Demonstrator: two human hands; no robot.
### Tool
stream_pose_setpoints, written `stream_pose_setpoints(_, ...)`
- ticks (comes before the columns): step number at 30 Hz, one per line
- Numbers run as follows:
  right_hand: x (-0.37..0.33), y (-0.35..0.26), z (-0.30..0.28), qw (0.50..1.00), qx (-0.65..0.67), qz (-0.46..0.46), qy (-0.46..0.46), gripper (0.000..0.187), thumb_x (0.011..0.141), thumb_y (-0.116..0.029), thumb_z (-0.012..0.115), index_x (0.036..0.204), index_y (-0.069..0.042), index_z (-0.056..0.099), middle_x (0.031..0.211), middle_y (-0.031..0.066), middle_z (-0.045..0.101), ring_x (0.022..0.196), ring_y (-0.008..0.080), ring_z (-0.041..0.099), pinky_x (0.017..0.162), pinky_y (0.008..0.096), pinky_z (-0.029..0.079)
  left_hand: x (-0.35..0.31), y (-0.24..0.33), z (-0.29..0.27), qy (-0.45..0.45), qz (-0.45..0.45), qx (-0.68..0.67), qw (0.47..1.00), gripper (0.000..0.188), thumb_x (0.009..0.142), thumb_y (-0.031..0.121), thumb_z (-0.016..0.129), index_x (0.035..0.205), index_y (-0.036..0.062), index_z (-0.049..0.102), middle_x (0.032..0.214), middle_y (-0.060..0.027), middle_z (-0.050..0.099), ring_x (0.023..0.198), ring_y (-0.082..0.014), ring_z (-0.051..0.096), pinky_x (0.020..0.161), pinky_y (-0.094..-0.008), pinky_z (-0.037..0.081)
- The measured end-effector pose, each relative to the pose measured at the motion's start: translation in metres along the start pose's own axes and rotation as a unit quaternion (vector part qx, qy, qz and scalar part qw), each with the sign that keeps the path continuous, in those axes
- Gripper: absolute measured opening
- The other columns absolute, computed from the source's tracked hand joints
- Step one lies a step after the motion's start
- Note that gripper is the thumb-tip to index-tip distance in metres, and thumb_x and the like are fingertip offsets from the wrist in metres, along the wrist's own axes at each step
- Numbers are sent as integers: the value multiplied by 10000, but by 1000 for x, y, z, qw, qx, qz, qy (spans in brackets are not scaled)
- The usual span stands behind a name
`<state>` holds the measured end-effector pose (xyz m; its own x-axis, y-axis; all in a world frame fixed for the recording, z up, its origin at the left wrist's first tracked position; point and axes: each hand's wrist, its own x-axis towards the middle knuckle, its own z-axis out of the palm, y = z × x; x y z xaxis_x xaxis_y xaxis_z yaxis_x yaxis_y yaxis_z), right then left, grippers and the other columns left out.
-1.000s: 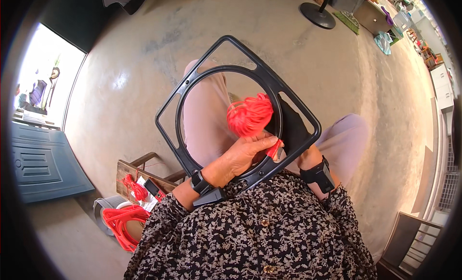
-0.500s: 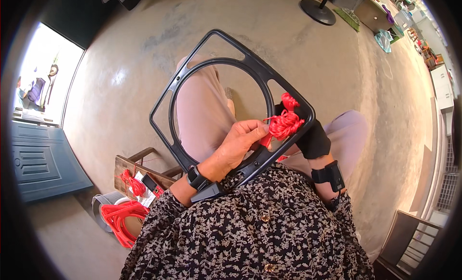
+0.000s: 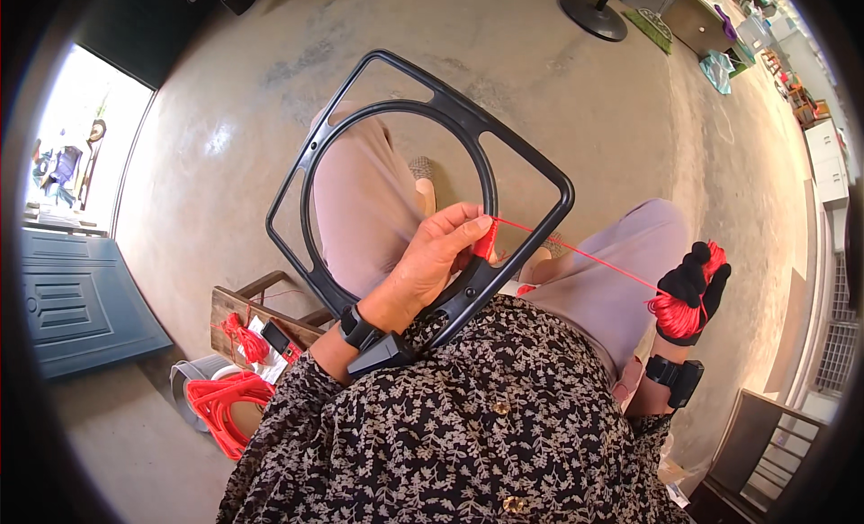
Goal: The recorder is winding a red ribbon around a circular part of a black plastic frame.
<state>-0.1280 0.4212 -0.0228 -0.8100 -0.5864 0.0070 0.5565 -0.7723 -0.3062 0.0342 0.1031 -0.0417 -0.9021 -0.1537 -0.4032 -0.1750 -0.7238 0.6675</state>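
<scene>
A black frame (image 3: 531,155), roughly square with a round ring inside it, rests tilted across my lap. Red cord (image 3: 486,243) is wound closely around part of the ring at its right side. My left hand (image 3: 438,251) is bare and pinches the ring at this wrapped part, thumb on top. From there a taut strand of cord (image 3: 594,257) runs to the right over my knee. Out at the right, my right hand (image 3: 688,285), in a black glove, is closed around a bundle of red cord (image 3: 675,315).
At the left, a wooden stool (image 3: 236,310) carries another red cord bundle (image 3: 245,338), a small red device (image 3: 281,337) and paper. Red frames (image 3: 220,407) lean below it. A blue door panel (image 3: 85,299) lies farther left. A round black stand base (image 3: 592,18) stands far right.
My right hand has moved from beside the ring out to the right with the cord bundle, drawing the strand taut. The frame and my left hand have shifted slightly left.
</scene>
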Motion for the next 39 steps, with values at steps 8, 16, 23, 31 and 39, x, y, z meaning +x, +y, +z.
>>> stream_pose_setpoints(8,4,12,-12,957,-227,75,166,497,940,-429,478,1205,-9,471,641,-19,444,480,73,435,490,241,382,1,4,5,-1,-5,-63,998,140,922,192,565,895,55,581,691,-56,616,581,-133,613,534,-242,522)
stream_pose_setpoints(16,68,83,-6,561,-804,-154,124,332,750,-187,748,1024,-33,644,927,94,674,858,187,649,789,284,490,4,3,12,-57,-18,32,998,158,936,174,537,850,45,567,706,-54,614,610,-104,598,568,-226,504)
stream_pose_setpoints(23,95,166,14,795,-601,-42,-63,400,878,-113,593,1242,23,498,1126,106,585,1021,164,575,902,308,462,0,-10,19,-110,-116,17,987,229,946,207,538,1048,12,605,811,-32,629,711,-89,602,663,-228,512)
stream_pose_setpoints(31,76,167,57,952,44,303,-30,594,948,-364,453,1369,27,303,955,139,646,824,272,646,878,454,501,-2,-20,18,-82,53,125,987,192,894,189,618,1008,34,627,967,-14,652,868,-85,602,771,-245,509)
stream_pose_setpoints(39,72,145,41,951,-164,258,-50,583,917,-264,552,1376,2,310,978,96,603,933,179,589,953,374,452,14,-27,11,-121,-1,27,992,130,877,97,619,989,32,624,942,-31,653,827,-107,620,764,-257,525)
